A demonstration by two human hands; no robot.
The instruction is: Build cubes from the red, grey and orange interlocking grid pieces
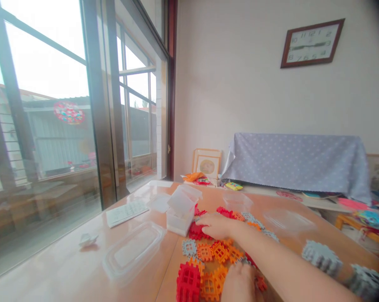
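My right hand (219,225) reaches across the pile from the right. Its fingers are apart, lying over red interlocking plastic blocks (196,231) beside a clear plastic box. My left hand (240,282) is low at the bottom edge, against orange window-shaped blocks (210,286). Its fingers are bent and partly hidden, so I cannot make out what is in them. A stack of red blocks (188,282) stands left of it. Between the hands lie loose orange blocks (221,252) and a grey block (188,247).
Stacked grey blocks (321,256) stand on the right of the table. The clear box (178,220) has another tilted in it. Clear lids (134,247), a booklet (126,213) and a crumpled scrap (88,240) lie left, near the window. A cloth-covered shape (298,165) stands behind.
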